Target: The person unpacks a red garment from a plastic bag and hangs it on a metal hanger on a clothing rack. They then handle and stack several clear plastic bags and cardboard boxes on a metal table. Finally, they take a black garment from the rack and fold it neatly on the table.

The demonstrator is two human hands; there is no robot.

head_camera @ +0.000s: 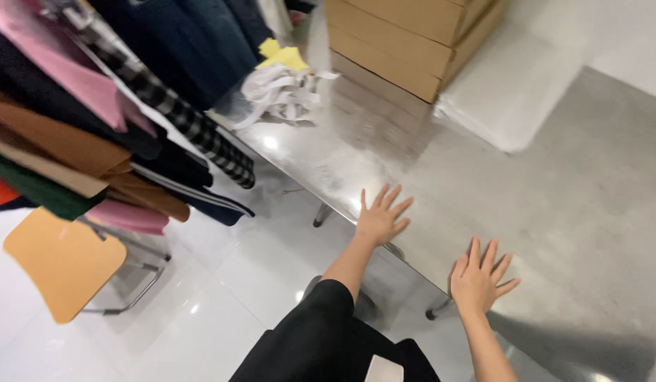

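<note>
Both hands lie flat and empty on the bare grey metal surface (pixel 554 191), fingers spread wide: the left hand (pixel 381 218) near its edge, the right hand (pixel 479 277) at about four o'clock from it. Neither holds anything. A heap of white fabric strips (pixel 282 92) sits well apart at eleven o'clock, stacked brown cardboard boxes (pixel 405 39) at twelve. Hanging coloured garments (pixel 94 120) fill the far left. This looks like a pause; any grasp would need a long reach forward.
</note>
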